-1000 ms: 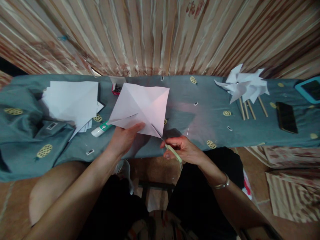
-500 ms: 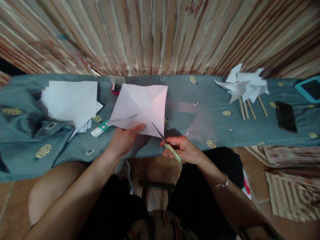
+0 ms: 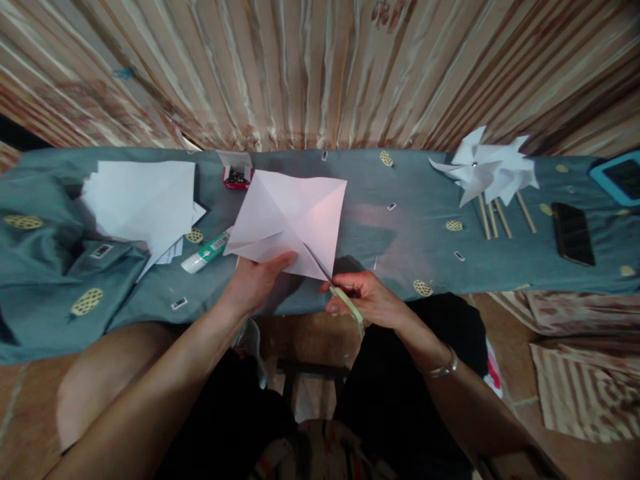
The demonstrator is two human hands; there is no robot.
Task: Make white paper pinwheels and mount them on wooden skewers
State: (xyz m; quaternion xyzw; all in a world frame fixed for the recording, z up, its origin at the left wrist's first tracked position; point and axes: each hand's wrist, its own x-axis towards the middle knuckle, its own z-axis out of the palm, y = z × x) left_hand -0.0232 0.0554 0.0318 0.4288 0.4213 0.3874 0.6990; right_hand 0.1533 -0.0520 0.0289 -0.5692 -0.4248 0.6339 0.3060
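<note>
A square sheet of white paper with diagonal creases hovers over the near edge of the table. One slit runs in from its lower left corner. My left hand pinches the sheet's near edge, thumb on top and fingers hidden below. In my right hand is a pair of scissors with pale green handles. Their blades lie along the crease at the sheet's lower right corner, pointing toward its centre.
On the cloth-covered table lie a stack of white paper, a glue stick and a small red box of dark bits. Several paper pinwheels on sticks, a phone and a blue-framed device lie to the right.
My left hand and the sheet have shifted slightly right and toward me, bringing the paper further along the scissor blades. More of the red box and glue stick shows. My right hand stays almost still.
</note>
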